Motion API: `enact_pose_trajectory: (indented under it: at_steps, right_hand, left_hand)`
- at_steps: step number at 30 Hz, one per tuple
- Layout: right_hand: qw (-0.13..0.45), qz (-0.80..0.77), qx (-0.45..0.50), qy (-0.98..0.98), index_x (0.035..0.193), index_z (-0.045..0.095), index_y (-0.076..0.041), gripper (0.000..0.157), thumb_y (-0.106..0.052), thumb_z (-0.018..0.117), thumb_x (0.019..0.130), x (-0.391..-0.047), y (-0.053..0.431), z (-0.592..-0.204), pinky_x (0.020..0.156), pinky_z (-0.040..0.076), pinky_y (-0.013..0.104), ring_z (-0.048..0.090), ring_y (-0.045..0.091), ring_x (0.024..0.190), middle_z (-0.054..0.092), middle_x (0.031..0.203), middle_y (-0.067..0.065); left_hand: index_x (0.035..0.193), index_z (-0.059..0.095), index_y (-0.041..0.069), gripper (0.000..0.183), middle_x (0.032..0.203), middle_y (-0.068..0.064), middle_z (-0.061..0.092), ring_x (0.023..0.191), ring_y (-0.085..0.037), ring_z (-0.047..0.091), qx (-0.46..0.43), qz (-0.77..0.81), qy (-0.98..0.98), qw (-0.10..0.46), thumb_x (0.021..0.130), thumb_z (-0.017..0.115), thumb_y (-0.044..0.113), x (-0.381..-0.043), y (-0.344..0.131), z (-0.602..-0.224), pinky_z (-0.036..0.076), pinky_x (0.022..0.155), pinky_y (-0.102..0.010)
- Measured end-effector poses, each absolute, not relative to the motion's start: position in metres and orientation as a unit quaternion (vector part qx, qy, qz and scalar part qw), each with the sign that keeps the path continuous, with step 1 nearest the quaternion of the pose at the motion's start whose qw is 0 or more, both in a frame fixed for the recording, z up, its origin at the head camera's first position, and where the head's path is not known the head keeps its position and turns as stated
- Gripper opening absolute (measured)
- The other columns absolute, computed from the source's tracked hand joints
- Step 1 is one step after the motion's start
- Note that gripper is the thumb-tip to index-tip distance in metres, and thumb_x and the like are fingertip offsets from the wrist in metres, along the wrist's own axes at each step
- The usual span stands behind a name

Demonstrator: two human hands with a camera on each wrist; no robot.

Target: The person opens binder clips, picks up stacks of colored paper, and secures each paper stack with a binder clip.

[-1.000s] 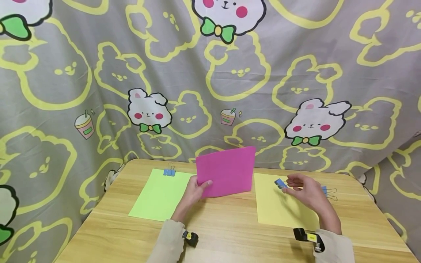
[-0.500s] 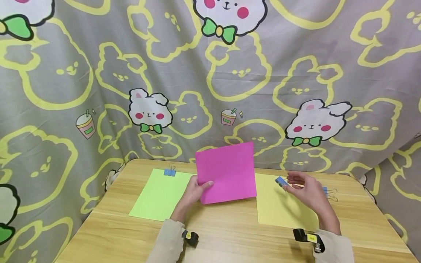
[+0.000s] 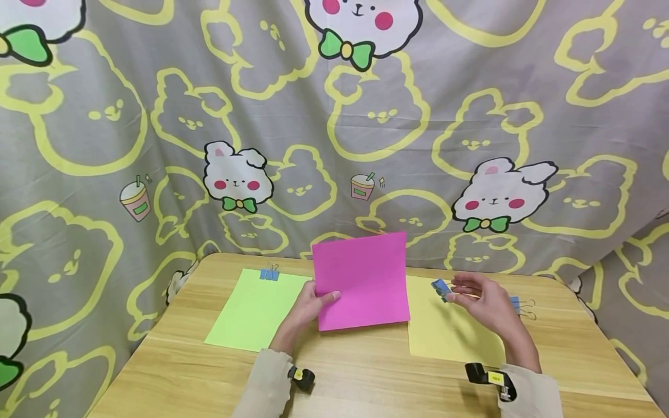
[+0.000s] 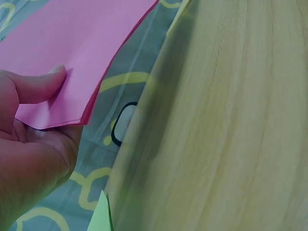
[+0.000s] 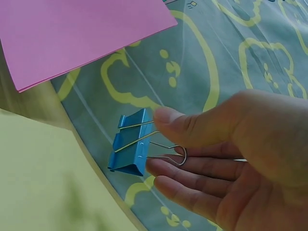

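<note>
My left hand pinches a stack of magenta paper at its left edge, thumb on the front face and fingers behind. In the left wrist view the layered edges of the magenta sheets show at the corner. My right hand holds a blue binder clip by its wire handles between thumb and fingers, to the right of the magenta paper and above the yellow paper. The clip's metal body faces left, apart from the magenta stack.
Green paper lies at the left of the wooden table, with a blue binder clip on its top edge. Another blue clip sits at the yellow paper's right side. A patterned curtain hangs behind the table.
The magenta stack has tilted in my left hand, its lower edge coming down and its face turning more toward me. The binder clip has shifted slightly left and turned in my right fingers.
</note>
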State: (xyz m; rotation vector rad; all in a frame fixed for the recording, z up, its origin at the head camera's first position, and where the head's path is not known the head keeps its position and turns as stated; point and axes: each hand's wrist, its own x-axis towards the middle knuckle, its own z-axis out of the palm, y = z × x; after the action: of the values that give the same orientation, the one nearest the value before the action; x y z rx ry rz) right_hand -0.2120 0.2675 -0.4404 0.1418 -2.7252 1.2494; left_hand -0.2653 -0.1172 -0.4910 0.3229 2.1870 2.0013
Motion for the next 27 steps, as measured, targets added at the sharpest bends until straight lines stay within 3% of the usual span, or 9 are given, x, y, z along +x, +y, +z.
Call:
enact_pose_trajectory:
  at_steps: [9,13,16,18,27]
  right_hand:
    - [0.083,0.419,0.045,-0.903,0.137,0.057,0.003,0.056,-0.03,0.075,0.096,-0.213,0.2676,-0.4393,0.078,0.053,0.015,0.068,0.037,0.114,0.069,0.126,0.021]
    - [0.086,0.437,0.044,-0.894,0.142,0.055,0.001,0.058,-0.033,0.072,0.098,-0.2133,0.2676,-0.4389,0.08,0.052,0.013,0.069,0.014,0.11,0.069,0.128,0.019]
    - [0.079,0.462,0.046,-0.882,0.145,0.052,0.0,0.059,-0.033,0.07,0.1,-0.2126,0.2673,-0.4381,0.082,0.051,0.011,0.061,-0.006,0.106,0.067,0.131,0.02]
    - [0.076,0.478,0.051,-0.874,0.146,0.051,0.001,0.059,-0.033,0.068,0.101,-0.2119,0.2667,-0.4375,0.084,0.05,0.01,0.057,-0.012,0.104,0.065,0.132,0.021]
    - [0.066,0.514,0.065,-0.853,0.147,0.048,0.003,0.06,-0.032,0.067,0.101,-0.2106,0.265,-0.4362,0.086,0.05,0.01,0.059,-0.011,0.104,0.064,0.133,0.024]
  left_hand:
    - [0.121,0.061,-0.008,0.026,0.107,-0.019,0.073,0.091,-0.028,0.073,0.109,0.682,0.717,0.092,0.099,0.065,0.005,-0.2656,-0.1182,-0.4927,0.061,0.08,-0.039]
    - [0.121,0.061,-0.008,0.026,0.107,-0.019,0.073,0.092,-0.028,0.073,0.109,0.692,0.707,0.097,0.099,0.065,0.004,-0.266,-0.1184,-0.4931,0.061,0.081,-0.04]
    - [0.121,0.061,-0.008,0.026,0.108,-0.019,0.073,0.092,-0.028,0.073,0.109,0.696,0.702,0.103,0.099,0.064,0.004,-0.2655,-0.1184,-0.4926,0.062,0.081,-0.041]
    - [0.122,0.061,-0.008,0.026,0.108,-0.019,0.073,0.093,-0.028,0.073,0.107,0.698,0.7,0.106,0.099,0.064,0.004,-0.265,-0.1184,-0.4922,0.062,0.081,-0.041]
    - [0.125,0.06,-0.007,0.028,0.11,-0.019,0.072,0.095,-0.031,0.073,0.107,0.7,0.698,0.108,0.099,0.064,0.005,-0.2644,-0.1179,-0.4913,0.062,0.082,-0.043]
